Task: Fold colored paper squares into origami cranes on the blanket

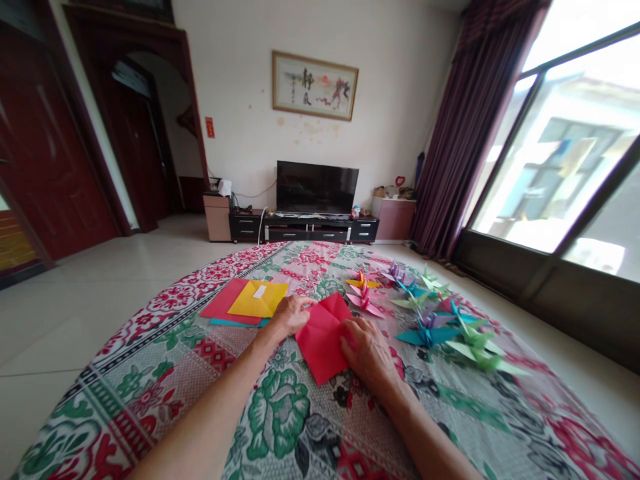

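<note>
A red sheet of origami paper with crease lines lies in front of me on the patterned cloth, one corner pointing toward me. At its upper left edge my left hand is closed, thumb and index finger on the paper. My right hand grips the right edge with curled fingers, which partly hide that side. Close to the left hand lies a stack of coloured paper, with a yellow sheet over a red sheet and a blue edge below. A small white piece rests on the yellow sheet.
Several folded paper cranes stand right of my right hand, among them a pink crane, a blue crane and a green crane. The round table has a floral tablecloth. Beyond it stands a television on a low cabinet.
</note>
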The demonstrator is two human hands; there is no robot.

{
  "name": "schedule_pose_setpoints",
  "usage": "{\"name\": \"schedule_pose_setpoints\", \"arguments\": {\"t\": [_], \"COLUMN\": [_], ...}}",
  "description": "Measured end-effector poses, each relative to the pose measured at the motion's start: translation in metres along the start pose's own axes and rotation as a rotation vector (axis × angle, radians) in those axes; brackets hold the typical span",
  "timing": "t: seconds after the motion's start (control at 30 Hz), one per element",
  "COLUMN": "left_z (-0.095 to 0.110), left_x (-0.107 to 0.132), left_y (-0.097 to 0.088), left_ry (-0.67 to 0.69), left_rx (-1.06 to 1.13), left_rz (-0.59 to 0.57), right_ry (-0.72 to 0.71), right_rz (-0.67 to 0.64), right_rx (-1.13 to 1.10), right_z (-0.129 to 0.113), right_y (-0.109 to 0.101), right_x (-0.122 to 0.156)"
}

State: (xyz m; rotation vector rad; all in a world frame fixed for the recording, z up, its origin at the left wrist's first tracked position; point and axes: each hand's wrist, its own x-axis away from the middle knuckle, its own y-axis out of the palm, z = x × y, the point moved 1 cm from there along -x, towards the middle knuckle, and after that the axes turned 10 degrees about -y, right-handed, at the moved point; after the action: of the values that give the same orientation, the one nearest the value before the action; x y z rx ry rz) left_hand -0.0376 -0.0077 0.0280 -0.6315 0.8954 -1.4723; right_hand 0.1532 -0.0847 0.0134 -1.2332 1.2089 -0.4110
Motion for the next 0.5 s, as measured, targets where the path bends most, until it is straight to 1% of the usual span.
{"name": "schedule_pose_setpoints", "arguments": {"t": [0.13, 0.27, 0.33, 0.43, 0.5], "left_z": [-0.0027, -0.0051, -0.0056, -0.0069, -0.0094], "left_x": [-0.0016, -0.0035, -0.0033, -0.0017, -0.0008], "left_y": [-0.0029, -0.0022, -0.0017, -0.0032, -0.0065], "left_ry": [-0.111, -0.195, -0.22, -0.283, -0.302], "left_rx": [0.135, 0.282, 0.343, 0.446, 0.529], "left_rz": [0.078, 0.073, 0.035, -0.106, -0.187], "right_ry": [-0.006, -0.011, -0.012, -0.013, -0.027], "right_rz": [0.012, -0.003, -0.009, -0.017, -0.029], "right_rx": [-0.016, -0.047, -0.065, -0.097, -0.122], "right_z": [-0.0009, -0.0007, 0.0, 0.0011, 0.0014], "right_y": [0.0014, 0.0038, 0.0042, 0.004, 0.0036], "right_x": [-0.0006, -0.0007, -0.0006, -0.0009, -0.0013]}}
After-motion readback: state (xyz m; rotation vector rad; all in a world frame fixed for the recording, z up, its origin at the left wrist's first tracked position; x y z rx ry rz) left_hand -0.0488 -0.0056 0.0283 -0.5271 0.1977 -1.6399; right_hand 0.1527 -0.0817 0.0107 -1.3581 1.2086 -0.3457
